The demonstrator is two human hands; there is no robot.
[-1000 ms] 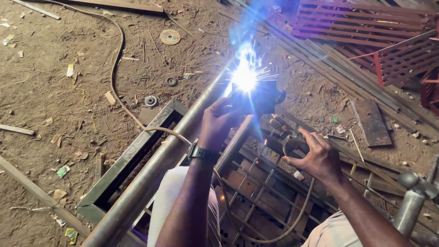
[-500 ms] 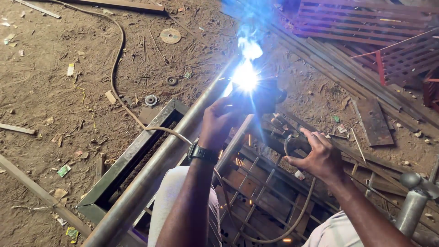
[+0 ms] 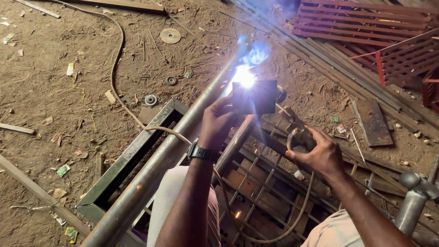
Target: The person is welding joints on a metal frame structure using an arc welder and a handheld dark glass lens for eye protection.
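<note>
A bright welding arc [image 3: 243, 76] burns on a long grey metal pipe [image 3: 155, 176] that runs diagonally over a metal frame. My left hand [image 3: 218, 122], with a black watch on the wrist, holds a dark rectangular shield plate [image 3: 256, 97] right beside the arc. My right hand [image 3: 320, 153] grips a welding electrode holder [image 3: 295, 130]. Its thin rod points up-left behind the plate toward the arc. A cable [image 3: 270, 235] loops down from the holder.
Dirt floor with scraps, cutting discs [image 3: 170, 35] and washers at the left. A hose [image 3: 116, 87] snakes across it. A rectangular steel frame [image 3: 132, 158] lies under the pipe. Red metal grilles [image 3: 366, 23] are stacked at top right, a flat plate [image 3: 372, 121] at the right, and a pipe stub [image 3: 414, 201] at lower right.
The arc glare has shrunk and blue smoke drifts above it. Both hands stay almost where they were, the plate still beside the arc.
</note>
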